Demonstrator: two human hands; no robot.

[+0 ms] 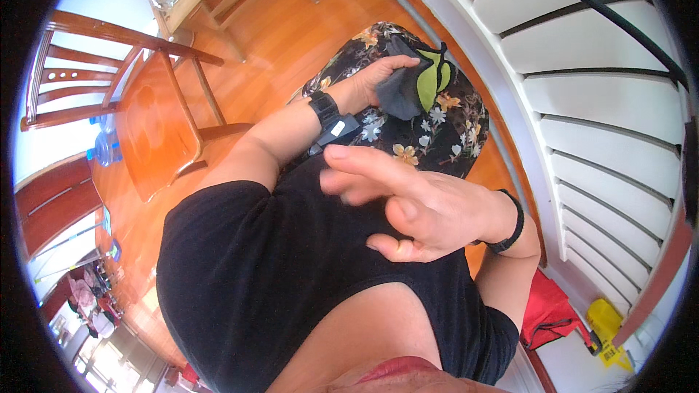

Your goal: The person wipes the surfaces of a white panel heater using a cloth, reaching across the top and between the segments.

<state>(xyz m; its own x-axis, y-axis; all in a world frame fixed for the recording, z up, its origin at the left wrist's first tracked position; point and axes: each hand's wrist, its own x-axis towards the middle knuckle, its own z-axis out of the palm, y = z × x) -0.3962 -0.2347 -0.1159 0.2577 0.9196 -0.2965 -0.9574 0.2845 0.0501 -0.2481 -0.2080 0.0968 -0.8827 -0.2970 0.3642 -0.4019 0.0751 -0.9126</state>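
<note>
My left hand holds a dark grey fabric piece above the floral fabric over my lap. The thumb lies on top of the piece, and the other fingers are mostly hidden beneath it. Green leaf-shaped parts with black edging lie along the right side of the grey fabric. Nearer the camera, my right hand is raised in front of my chest, fingers bent and apart, with nothing seen in it. A black box-like object with a small white label sits beside my left wrist.
To the left stands a wooden chair, with large plastic bottles behind it. A wooden table holding glassware is at the upper left. White slatted panelling runs along the right. A red bag lies at the lower right.
</note>
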